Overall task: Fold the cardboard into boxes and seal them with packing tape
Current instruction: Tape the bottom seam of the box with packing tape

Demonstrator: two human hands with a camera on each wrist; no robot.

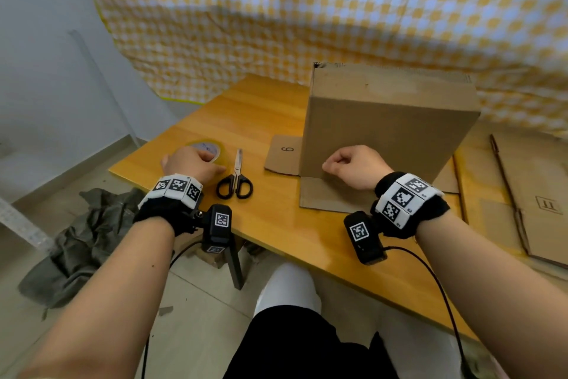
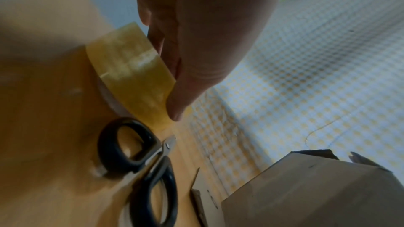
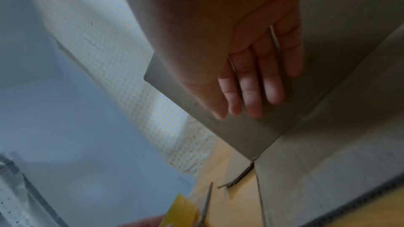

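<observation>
Both forearms reach in from 6 o'clock over the orange wooden table (image 1: 276,225). Left hand (image 1: 190,165), at 9 o'clock, grips the yellowish clear packing tape roll (image 2: 131,73), fingers curled round its rim. Black-handled scissors (image 1: 236,182) lie just beside it. Right hand (image 1: 356,165) rests fingers nearly straight against the upright brown cardboard box (image 1: 390,123), centre, its bottom flaps splayed on the table. Flat cardboard sheets (image 1: 534,194) lie at 3 o'clock.
</observation>
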